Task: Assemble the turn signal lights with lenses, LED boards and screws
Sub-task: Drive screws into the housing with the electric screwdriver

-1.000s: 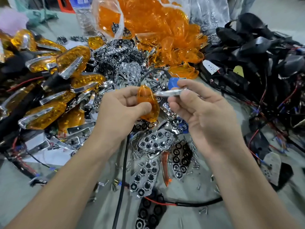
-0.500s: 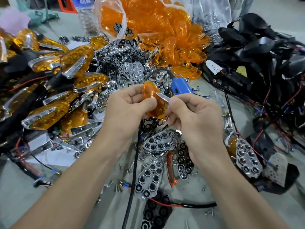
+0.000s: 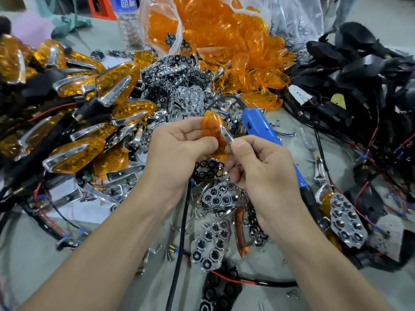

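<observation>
one amber lens (image 3: 213,135) in work, pinched upright between the thumb and fingers of the left hand (image 3: 177,158), above the middle of the parts heap. against its right edge, a small chrome trim piece (image 3: 225,134), nipped by the curled thumb and forefinger of the right hand (image 3: 262,173) and touching the lens; seated or only offered up, could not tell. just behind the right hand, a blue electric screwdriver (image 3: 261,129), flat on the table (image 3: 45,239) and untouched. below the hands, chrome honeycomb reflector plates (image 3: 222,196) and loose screws (image 3: 197,213). off to the left, a heap of finished amber-and-chrome lights (image 3: 74,157); at the back, a plastic bag of bare lenses (image 3: 213,37); to the right, a tangle of black housings and wires (image 3: 359,70). judged as early on this unit: lens and trim only, with no board, housing or screw yet joined. judged overall as partly done: many lights complete, far more loose parts left to go.
</observation>
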`<act>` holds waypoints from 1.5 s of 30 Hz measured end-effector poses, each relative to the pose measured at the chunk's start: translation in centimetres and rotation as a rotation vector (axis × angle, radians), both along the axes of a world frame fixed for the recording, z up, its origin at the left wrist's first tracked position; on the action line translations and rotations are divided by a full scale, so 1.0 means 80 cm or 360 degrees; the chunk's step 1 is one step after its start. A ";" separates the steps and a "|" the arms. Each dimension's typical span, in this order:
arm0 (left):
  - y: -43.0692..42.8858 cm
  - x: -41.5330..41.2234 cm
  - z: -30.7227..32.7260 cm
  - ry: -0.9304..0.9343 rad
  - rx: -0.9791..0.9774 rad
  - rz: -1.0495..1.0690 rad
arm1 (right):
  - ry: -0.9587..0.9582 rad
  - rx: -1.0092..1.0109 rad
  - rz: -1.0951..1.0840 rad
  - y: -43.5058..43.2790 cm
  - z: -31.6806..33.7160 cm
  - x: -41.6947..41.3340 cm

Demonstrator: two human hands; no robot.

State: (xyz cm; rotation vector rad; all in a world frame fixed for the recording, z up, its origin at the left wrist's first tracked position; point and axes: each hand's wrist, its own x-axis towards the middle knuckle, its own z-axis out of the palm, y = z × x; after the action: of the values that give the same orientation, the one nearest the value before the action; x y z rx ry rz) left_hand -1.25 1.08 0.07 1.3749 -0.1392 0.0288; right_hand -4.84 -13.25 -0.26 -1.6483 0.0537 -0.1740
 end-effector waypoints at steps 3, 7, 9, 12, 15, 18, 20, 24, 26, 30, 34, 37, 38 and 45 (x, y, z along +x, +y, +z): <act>-0.002 -0.003 0.001 -0.0057 0.0049 0.0023 | 0.0082 0.0125 0.0038 0.003 -0.004 0.000; -0.001 -0.005 0.003 0.0008 -0.0024 -0.0003 | 0.0080 0.0210 0.0058 -0.002 -0.004 0.003; -0.003 -0.006 0.004 0.0044 -0.0054 0.0020 | 0.0074 0.0144 0.0058 -0.001 -0.006 0.003; -0.008 -0.006 0.004 0.0091 -0.0051 0.0142 | 0.0126 0.0052 -0.0010 0.005 -0.010 0.000; -0.009 -0.006 0.004 0.0055 -0.0072 0.0214 | 0.0131 0.0170 -0.0090 0.006 -0.007 0.000; -0.008 -0.008 0.006 -0.0029 -0.0088 0.0260 | 0.0062 -0.0047 -0.0135 0.010 -0.005 -0.004; -0.007 -0.009 0.006 -0.0066 -0.0103 0.0260 | 0.0046 -0.0176 -0.0176 0.012 -0.007 -0.008; -0.003 -0.011 0.008 -0.0036 -0.0263 0.0151 | 0.0116 0.0183 -0.0043 0.006 -0.003 -0.008; -0.001 -0.011 0.008 0.0024 -0.0365 0.0049 | 0.0137 0.0532 0.0196 0.000 0.002 -0.006; 0.002 -0.007 0.008 0.0116 -0.0432 -0.0037 | 0.0052 0.0518 0.0302 -0.003 0.005 -0.002; -0.002 -0.010 0.008 0.0168 -0.0426 -0.0009 | 0.0005 0.0405 0.0273 -0.003 0.004 0.003; -0.003 -0.011 0.009 0.0156 -0.0389 0.0011 | 0.0047 0.0413 0.0321 -0.004 0.005 0.003; -0.004 -0.011 0.010 0.0147 -0.0352 0.0023 | 0.0076 0.0382 0.0327 -0.007 0.006 0.003; -0.002 -0.011 0.003 -0.0059 0.0520 0.0133 | -0.0196 -0.0925 0.0148 -0.056 0.023 0.001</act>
State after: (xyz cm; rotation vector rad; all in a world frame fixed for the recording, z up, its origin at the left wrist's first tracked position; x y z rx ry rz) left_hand -2.12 0.93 0.34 1.7069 -0.1206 0.1050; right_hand -4.78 -17.74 1.61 -2.2096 -0.1830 -0.2342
